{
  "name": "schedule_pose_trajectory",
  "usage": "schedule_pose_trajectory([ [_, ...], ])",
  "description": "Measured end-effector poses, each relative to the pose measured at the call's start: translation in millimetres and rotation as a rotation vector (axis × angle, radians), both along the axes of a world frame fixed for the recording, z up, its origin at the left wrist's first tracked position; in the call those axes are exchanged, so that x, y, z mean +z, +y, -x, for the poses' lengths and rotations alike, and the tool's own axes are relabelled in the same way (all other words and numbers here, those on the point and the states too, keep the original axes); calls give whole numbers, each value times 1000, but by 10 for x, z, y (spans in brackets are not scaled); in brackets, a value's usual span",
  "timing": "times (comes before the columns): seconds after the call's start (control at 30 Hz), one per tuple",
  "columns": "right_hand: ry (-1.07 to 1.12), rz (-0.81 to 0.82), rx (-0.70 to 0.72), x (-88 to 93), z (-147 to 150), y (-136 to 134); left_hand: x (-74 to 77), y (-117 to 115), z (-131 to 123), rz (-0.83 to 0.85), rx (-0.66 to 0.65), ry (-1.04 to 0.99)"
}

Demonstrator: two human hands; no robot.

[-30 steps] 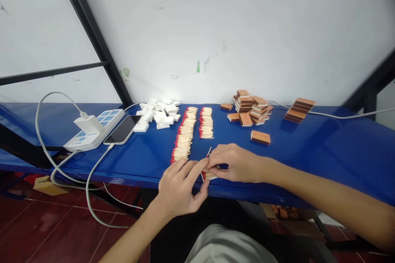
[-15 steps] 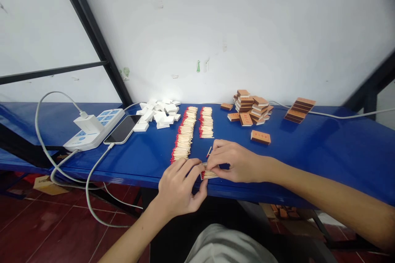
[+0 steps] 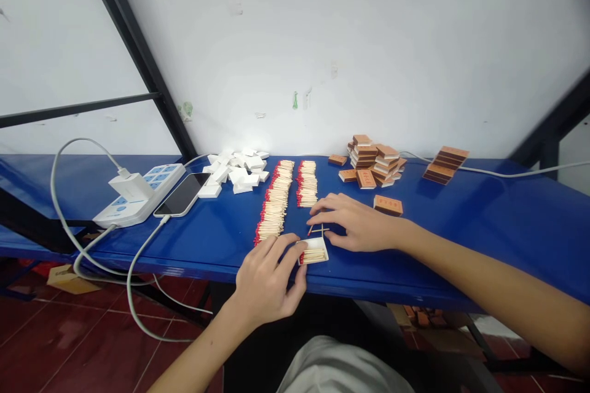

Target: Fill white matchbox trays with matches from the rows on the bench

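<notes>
My left hand [image 3: 270, 276] pinches a small white tray of matches [image 3: 314, 253] at the front edge of the blue table [image 3: 483, 227]. My right hand [image 3: 354, 221] hovers just behind the tray, fingers stretched toward the shorter row of red-tipped matches [image 3: 307, 183]. A couple of loose matches [image 3: 318, 230] lie under its fingers. A longer row of matches [image 3: 275, 201] runs beside the left hand. A single brown matchbox sleeve [image 3: 388, 204] lies right of the right hand.
A pile of white inner trays [image 3: 235, 173] sits at the back left beside a phone [image 3: 182, 194] and a power strip [image 3: 133, 196] with a charger and cables. Stacks of brown matchboxes [image 3: 375, 161] and a fanned stack of brown matchboxes [image 3: 445, 164] sit at the back right.
My right hand has let go of the tray and lifted back toward the short match row, fingers spread. The left hand still holds the tray, now uncovered and showing matches inside.
</notes>
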State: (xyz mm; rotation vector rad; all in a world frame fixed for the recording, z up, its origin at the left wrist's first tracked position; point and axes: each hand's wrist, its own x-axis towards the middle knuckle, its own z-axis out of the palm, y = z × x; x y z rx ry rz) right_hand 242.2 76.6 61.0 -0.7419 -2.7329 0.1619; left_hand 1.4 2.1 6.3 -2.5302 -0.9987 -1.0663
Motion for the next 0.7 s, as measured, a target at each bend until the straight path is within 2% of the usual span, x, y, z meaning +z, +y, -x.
schedule_pose_trajectory([
  [0.23,1,44,-4,-8,11,22,-8,-15,14,-18,-51,-19],
  [0.5,-1,61,-23,-3,39,6,-2,-2,3,-27,-51,-17],
  [0.7,19,88,-101,28,1,19,-6,1,6,-37,-53,-12],
])
